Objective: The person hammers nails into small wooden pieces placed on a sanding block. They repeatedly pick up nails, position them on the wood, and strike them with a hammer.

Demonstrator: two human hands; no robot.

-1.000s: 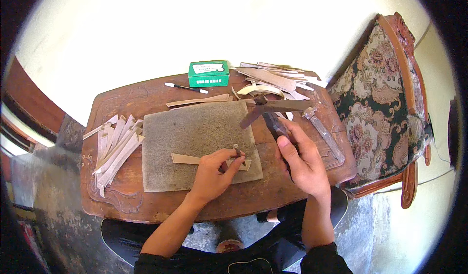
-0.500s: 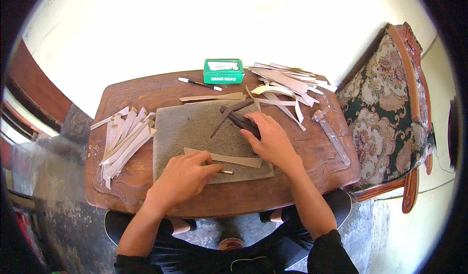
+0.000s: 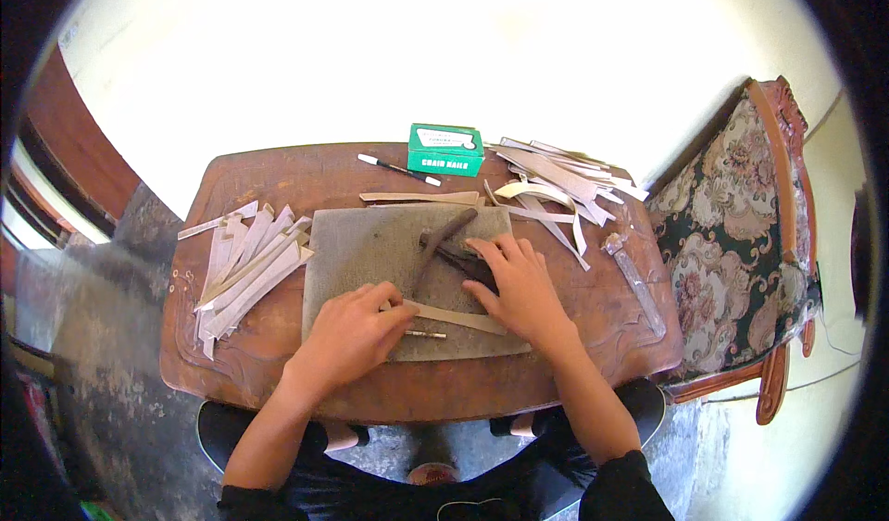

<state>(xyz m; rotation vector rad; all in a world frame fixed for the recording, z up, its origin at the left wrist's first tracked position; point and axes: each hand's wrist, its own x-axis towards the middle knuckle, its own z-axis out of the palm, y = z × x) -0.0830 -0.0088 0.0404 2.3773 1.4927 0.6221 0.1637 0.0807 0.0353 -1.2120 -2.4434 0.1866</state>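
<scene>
A grey slab (image 3: 347, 252) lies on the carved wooden table in front of me. My left hand (image 3: 356, 326) pinches the left end of a pale, thin strip (image 3: 454, 318) lying across the slab's near part. A short metal rod (image 3: 425, 334) rests by the fingers of that hand, below the strip. On the slab's right side, my right hand (image 3: 523, 285) has its thumb and fingers around the end of a dark tool (image 3: 443, 241). A curved bar crosses the tool's straight part; its exact kind is unclear. The palm covers part of it.
Pale cut strips (image 3: 245, 271) are heaped at the left; more strips (image 3: 556, 174) lie at the far right. A green box (image 3: 445, 150), a black-and-white marker (image 3: 398, 170) and a flat strip (image 3: 419, 198) lie behind the slab. A clear-wrapped stick (image 3: 634, 285) is at the right, near a floral chair (image 3: 722, 243).
The view has shifted slightly. My left fingers have closed on the strip's left end. The dark tool has turned a little under my right hand.
</scene>
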